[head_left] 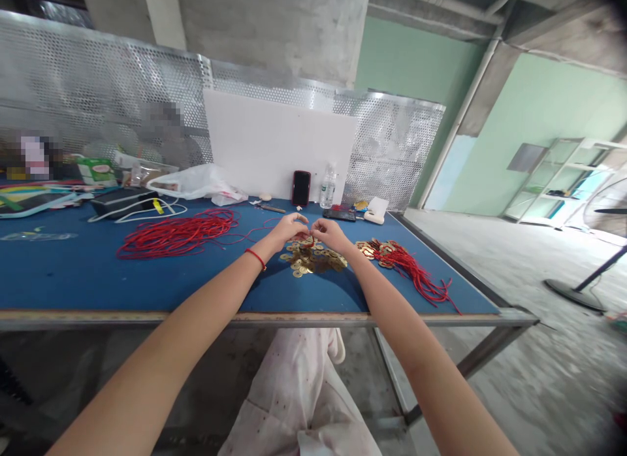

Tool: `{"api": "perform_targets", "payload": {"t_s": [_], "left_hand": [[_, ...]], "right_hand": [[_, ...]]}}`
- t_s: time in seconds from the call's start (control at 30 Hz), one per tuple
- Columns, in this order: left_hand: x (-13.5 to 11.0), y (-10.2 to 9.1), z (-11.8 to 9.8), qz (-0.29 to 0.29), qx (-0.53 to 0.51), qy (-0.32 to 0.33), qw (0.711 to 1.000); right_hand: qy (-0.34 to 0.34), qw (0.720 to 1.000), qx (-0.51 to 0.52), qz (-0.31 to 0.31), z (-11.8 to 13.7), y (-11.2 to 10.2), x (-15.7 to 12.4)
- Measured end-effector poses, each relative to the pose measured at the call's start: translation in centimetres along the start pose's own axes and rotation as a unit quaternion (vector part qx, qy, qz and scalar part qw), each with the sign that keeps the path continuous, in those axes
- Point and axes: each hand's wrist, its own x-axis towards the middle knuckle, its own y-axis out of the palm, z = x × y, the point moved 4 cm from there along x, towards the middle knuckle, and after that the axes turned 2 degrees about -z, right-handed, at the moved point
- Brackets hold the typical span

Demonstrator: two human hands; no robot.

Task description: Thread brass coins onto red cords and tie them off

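Both my hands meet over a pile of gold coins (313, 259) on the blue table (73, 273). My left hand (289, 228) and my right hand (329, 232) are pinched closed, fingertips almost touching, on a red string (307, 242) that runs between them just above the coins. A red band circles my left wrist. A big bundle of loose red strings (176, 235) lies to the left of my left hand. A heap of coins tied with red strings (401, 260) lies to the right of my right hand.
At the back stand a white board (279, 146), a dark phone (300, 187) and a water bottle (328, 188). Bags, boxes and cables crowd the far left. The table's front metal edge (294, 319) is near my lap. A fan base (573, 293) stands on the floor at right.
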Motion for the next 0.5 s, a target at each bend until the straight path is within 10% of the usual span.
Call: {"api": "perform_targets", "payload": {"t_s": [0.5], "left_hand": [[-0.13,-0.02,-0.33,-0.021,-0.102,-0.025,0.994]], "right_hand": [[-0.011,0.997,0.027,-0.064,0.19,0.19,0.01]]}}
